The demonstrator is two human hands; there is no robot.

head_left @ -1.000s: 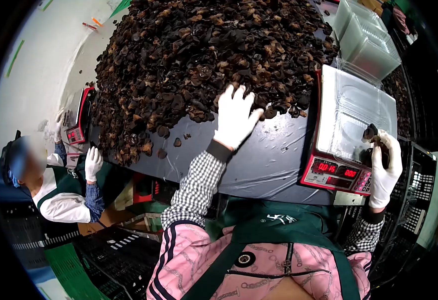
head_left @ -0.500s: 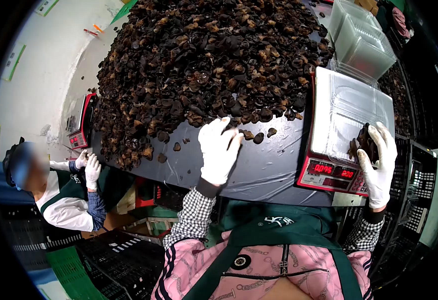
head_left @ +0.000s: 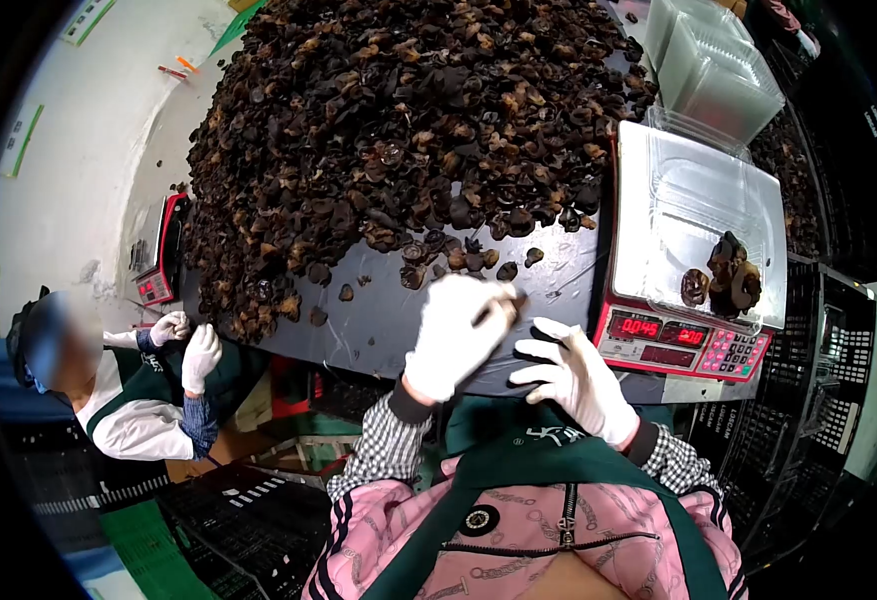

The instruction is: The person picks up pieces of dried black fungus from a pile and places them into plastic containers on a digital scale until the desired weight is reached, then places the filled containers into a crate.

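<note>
My left hand point(head_left: 464, 335), in a white glove, is closed over the grey table surface point(head_left: 334, 335). A small brown wood ear mushroom piece point(head_left: 519, 303) shows at its fingertips. Just to its right, my right hand point(head_left: 581, 385), gloved too, has its fingers spread and holds nothing. On the red digital scale point(head_left: 694, 352) lies an open clear plastic box point(head_left: 704, 200), with several dark mushroom pieces point(head_left: 731, 278) near its front end. Beyond my hands rises a large heap of wood ear mushrooms point(head_left: 399, 130), a few loose pieces at its near edge.
Stacked clear plastic boxes point(head_left: 719, 80) stand behind the scale. At the left, a co-worker point(head_left: 144, 385) in white gloves sits near a second red scale point(head_left: 157, 250). Black crates point(head_left: 819, 370) are at the right, with more crates point(head_left: 244, 510) at lower left.
My right hand has left the mushrooms in the box and moved left, fingers spread. My left hand has come back from the heap's edge toward my body with a mushroom piece.
</note>
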